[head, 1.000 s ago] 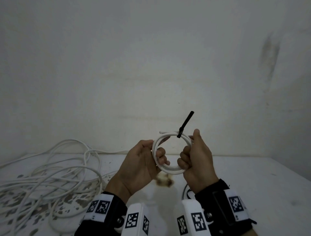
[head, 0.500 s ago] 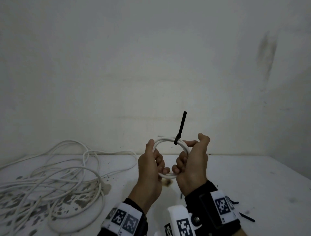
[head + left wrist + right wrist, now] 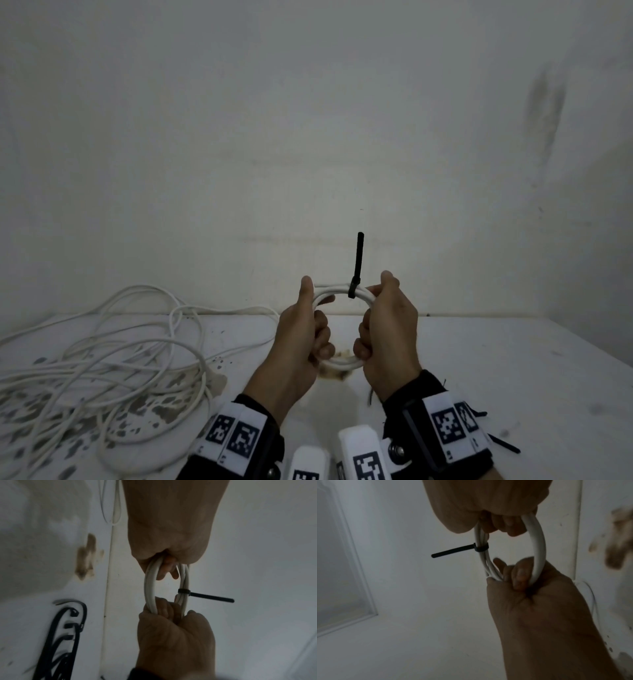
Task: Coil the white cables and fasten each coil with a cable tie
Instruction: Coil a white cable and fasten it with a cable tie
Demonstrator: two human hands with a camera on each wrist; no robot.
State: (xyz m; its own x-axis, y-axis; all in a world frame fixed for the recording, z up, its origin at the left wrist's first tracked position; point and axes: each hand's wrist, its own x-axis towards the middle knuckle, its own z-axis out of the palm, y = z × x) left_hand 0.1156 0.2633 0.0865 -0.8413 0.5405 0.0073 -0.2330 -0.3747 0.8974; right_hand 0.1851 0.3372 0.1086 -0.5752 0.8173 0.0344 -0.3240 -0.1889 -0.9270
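Observation:
A small white cable coil [image 3: 343,293] is held upright above the table. My left hand [image 3: 313,330] grips its left side, fingers curled through the ring and thumb up along the top. My right hand [image 3: 375,329] grips the right side the same way. A black cable tie [image 3: 357,265] is cinched round the top of the coil, its tail pointing straight up. The left wrist view shows the coil [image 3: 150,588] between the left hand [image 3: 167,566] and right hand [image 3: 171,610], the tie [image 3: 207,597] sticking out sideways. The right wrist view shows the same coil [image 3: 539,540] and tie [image 3: 453,551].
A loose tangle of white cables [image 3: 102,349] sprawls over the left of the white table [image 3: 496,377]. Spare black cable ties [image 3: 68,635] lie on the table by my right wrist. A brown stain [image 3: 337,375] marks the table under the hands. A plain wall stands close behind.
Both hands shifted their grip to opposite sides of the coil, thumbs up on top. The tie's tail swung from leaning right to standing straight up.

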